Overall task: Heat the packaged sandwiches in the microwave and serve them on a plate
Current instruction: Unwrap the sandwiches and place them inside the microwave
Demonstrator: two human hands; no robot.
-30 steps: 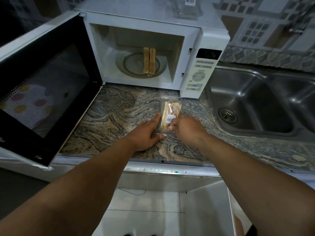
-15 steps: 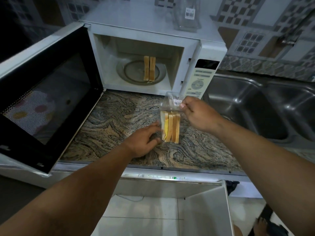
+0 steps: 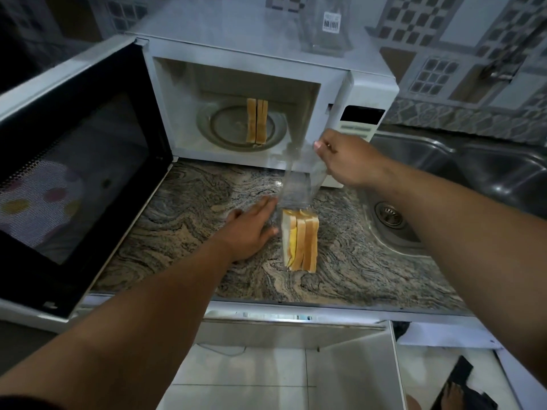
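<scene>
Kitchen corner with a patterned tile wall; a swirl-veined grey-and-tan stone bench (image 3: 183,220) carries the scene. At 12 o'clock stands a white microwave oven (image 3: 367,93), its black-windowed door (image 3: 77,170) swung open toward 9 o'clock. Inside, on the round glass turntable (image 3: 225,128), an unwrapped sliced-bread sandwich (image 3: 257,121) stands on edge. A clear glass container with a barcode sticker (image 3: 325,22) sits on the oven's top. A stainless-steel sink (image 3: 488,173) with its drain lies at 3 o'clock. At centre, a second sandwich of white bread with a yellow filling (image 3: 300,241) stands upright on the bench, just below the open mouth of a clear plastic wrapper (image 3: 299,179). The right hand (image 3: 346,161), at about 1 o'clock from this sandwich, pinches the wrapper's upper end, its grip closed on the film and raised above the bench. The left hand (image 3: 251,229), at 9 o'clock and just beside the sandwich, rests flat on the bench with fingers straight, its grip wide and holding nothing; whether a fingertip touches the bread cannot be told. Pale floor tiles (image 3: 251,377) and an open white cabinet door (image 3: 355,374) appear at 6 o'clock.
</scene>
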